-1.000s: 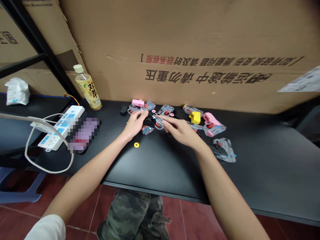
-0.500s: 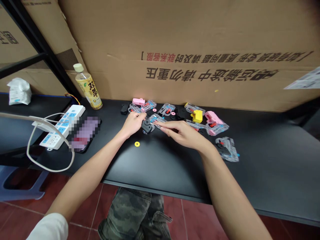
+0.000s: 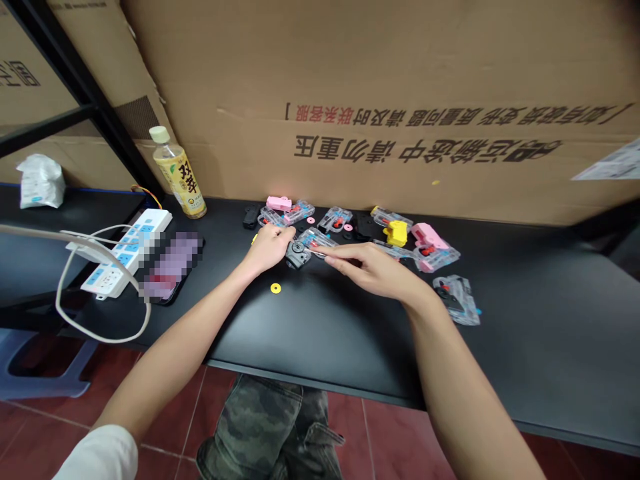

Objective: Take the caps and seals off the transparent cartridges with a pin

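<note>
My left hand (image 3: 269, 248) is closed on a black plastic piece with a round hub (image 3: 298, 255), steadying it low over the table. Pinched in my right hand (image 3: 369, 268) is a thin silver tool (image 3: 315, 253), whose tip reaches the edge of the hub; its exact kind is too small to tell. Just behind the fingers lies a clear plastic toy pistol (image 3: 316, 238) with red and blue parts inside. A yellow disc with a centre hole (image 3: 275, 289) rests in front of the black piece.
More clear toy pistols (image 3: 335, 219) line the back, with a yellow block (image 3: 397, 233) and pink pieces (image 3: 427, 237). One clear pistol (image 3: 457, 300) lies to the right. On the left are a phone (image 3: 175, 267), a power strip (image 3: 127, 253) and a drink bottle (image 3: 179, 177).
The black piece has turned slightly in my left hand, so its hub faces up more. The tool tip stays by the hub. The whole view has shifted a little.
</note>
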The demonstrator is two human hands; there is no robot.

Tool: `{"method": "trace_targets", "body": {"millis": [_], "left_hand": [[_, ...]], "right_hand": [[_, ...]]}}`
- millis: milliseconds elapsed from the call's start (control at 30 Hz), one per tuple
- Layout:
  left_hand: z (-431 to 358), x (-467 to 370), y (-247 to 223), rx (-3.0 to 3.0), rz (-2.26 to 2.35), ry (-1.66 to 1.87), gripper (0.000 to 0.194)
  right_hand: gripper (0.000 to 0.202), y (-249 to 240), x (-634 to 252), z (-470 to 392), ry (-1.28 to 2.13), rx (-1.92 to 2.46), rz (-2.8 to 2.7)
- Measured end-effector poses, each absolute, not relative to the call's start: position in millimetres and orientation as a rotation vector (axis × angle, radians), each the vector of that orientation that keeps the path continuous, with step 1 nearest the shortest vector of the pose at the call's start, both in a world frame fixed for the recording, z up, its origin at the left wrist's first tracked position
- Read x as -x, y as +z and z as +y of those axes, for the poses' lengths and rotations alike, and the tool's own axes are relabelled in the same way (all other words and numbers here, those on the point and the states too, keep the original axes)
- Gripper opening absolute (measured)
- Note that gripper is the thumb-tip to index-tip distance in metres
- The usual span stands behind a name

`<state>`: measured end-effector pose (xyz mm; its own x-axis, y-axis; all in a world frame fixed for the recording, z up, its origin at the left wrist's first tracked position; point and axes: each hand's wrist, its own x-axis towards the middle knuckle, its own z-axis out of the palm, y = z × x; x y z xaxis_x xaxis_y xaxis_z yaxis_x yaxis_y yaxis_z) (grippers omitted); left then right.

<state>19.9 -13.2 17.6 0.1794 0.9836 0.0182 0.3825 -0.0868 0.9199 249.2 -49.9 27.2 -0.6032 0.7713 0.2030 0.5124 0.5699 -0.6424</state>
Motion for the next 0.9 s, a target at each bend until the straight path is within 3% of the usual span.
{"method": "trace_targets", "body": {"millis": [600, 900], "left_hand": [[-13.8, -19.7, 18.1, -1.701, 1.464, 0.864, 0.04], [-22.7, -28.5, 22.3, -1.343, 1.161, 0.682, 0.036]], "right_hand": [[0.043, 34.1, -246.7, -56.0, 0.757, 1.135, -2.39], [0.05, 36.8, -248.4, -56.3, 0.799, 1.152, -2.36]]}}
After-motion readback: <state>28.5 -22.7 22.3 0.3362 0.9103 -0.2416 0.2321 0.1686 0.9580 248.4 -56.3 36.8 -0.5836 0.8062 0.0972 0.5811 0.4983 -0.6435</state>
